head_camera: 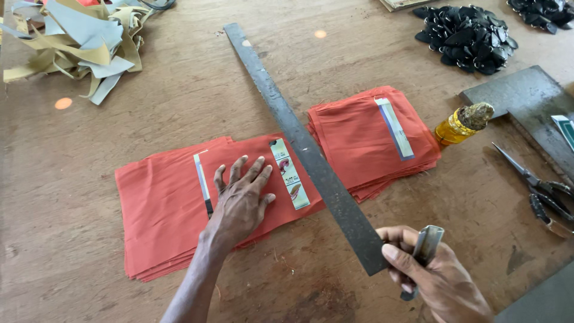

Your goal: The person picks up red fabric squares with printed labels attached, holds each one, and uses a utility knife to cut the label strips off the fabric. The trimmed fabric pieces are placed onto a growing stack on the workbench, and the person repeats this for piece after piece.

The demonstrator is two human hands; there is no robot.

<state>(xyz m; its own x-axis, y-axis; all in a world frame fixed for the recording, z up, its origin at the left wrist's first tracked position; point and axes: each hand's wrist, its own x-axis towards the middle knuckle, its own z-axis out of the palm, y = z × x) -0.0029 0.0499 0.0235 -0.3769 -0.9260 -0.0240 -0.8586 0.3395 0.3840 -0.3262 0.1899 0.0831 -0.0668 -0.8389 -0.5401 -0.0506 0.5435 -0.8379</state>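
My left hand (pixel 242 200) lies flat, fingers spread, on a stack of orange-red cloth pieces (pixel 167 203) on the wooden table. A narrow dark strip (pixel 202 182) and a printed paper strip (pixel 289 173) rest on that cloth beside the hand. A long dark metal ruler (pixel 299 140) runs diagonally from the far middle of the table to near my right hand. My right hand (pixel 433 275) is closed around a small metal tool (pixel 426 246), next to the ruler's near end. A second stack of orange-red cloth (pixel 365 140) lies right of the ruler with a pale strip (pixel 394 128) on it.
A yellow bottle with a crusted cap (pixel 460 122) lies right of the second stack. Scissors (pixel 535 185) and a grey slab (pixel 526 98) sit at the right. Black pieces are heaped at the far right (pixel 469 36). Tan and grey scraps pile up far left (pixel 78 42).
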